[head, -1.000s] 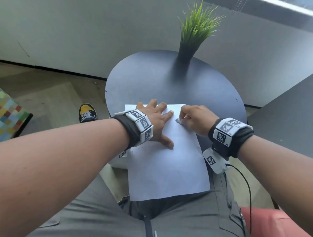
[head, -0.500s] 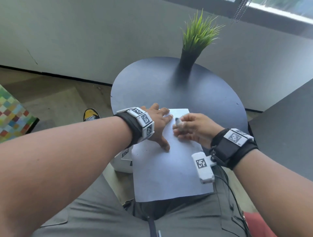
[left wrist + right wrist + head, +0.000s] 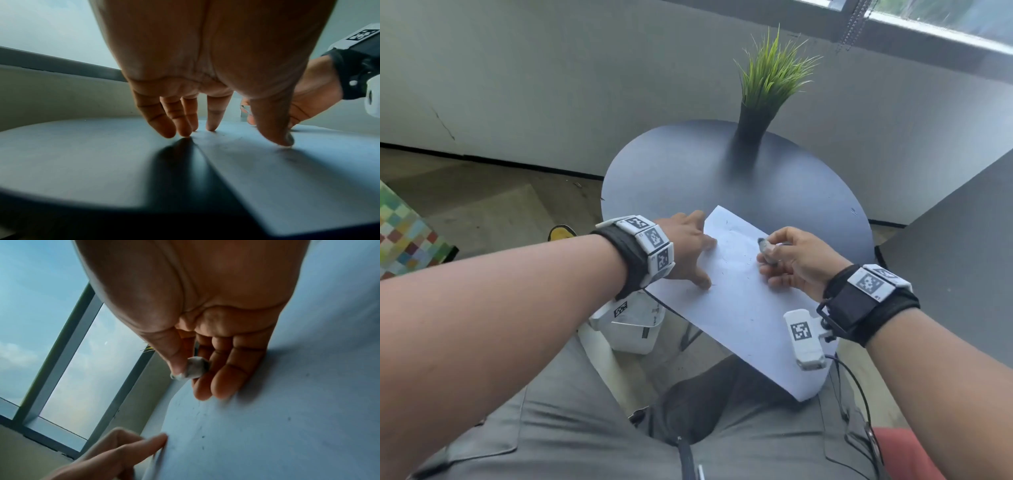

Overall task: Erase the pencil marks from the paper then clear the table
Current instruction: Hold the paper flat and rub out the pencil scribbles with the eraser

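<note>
the paper (image 3: 743, 301) lies skewed on the round dark desk (image 3: 674, 171), its near end hanging past the desk's edge over the person's lap. the left hand (image 3: 688, 246) has straight, spread fingers (image 3: 212, 116) pressing down at the sheet's left edge. the right hand (image 3: 791, 260) pinches a small grey eraser (image 3: 196, 368) between thumb and fingertips, lifted just off the sheet. the rubbing looks largely done: only small dark specks (image 3: 202, 436), probably crumbs or faint leftover marks, show on the paper. clearing is still ahead, since paper and eraser are both at the desk. a potted plant (image 3: 767, 89) stands at the far side.
</note>
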`<action>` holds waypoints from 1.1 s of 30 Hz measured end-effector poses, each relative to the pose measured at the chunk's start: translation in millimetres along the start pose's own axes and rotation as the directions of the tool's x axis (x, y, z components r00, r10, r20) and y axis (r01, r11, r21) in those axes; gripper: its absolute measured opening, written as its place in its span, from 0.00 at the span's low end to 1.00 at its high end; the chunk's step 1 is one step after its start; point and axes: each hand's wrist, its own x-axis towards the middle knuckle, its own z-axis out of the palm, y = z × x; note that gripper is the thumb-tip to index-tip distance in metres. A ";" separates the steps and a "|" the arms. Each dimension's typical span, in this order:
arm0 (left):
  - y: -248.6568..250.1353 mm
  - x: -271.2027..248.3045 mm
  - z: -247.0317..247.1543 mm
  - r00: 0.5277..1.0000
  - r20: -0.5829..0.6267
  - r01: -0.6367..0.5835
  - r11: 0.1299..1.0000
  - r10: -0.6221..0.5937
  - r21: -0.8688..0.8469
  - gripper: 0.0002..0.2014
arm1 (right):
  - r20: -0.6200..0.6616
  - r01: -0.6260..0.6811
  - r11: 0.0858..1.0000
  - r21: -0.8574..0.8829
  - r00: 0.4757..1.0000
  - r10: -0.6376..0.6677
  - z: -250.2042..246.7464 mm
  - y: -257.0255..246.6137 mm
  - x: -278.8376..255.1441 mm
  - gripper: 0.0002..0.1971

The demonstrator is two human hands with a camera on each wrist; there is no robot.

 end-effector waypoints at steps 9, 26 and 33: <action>-14.7 -11.5 9.4 0.997 -0.010 -0.081 0.995 0.082 0.057 0.54 | 0.018 0.161 0.806 -0.570 0.983 -0.184 13.2 -13.3 36.8 0.09; -18.6 -2.4 13.9 0.991 0.134 -0.008 0.999 0.002 0.047 0.67 | 0.259 0.336 0.382 -0.861 0.936 -0.239 38.3 -13.9 27.5 0.13; -20.1 0.4 13.0 0.992 0.125 -0.032 0.996 0.022 0.079 0.67 | 0.216 0.276 0.296 -0.914 0.951 -0.222 36.4 -25.7 30.0 0.15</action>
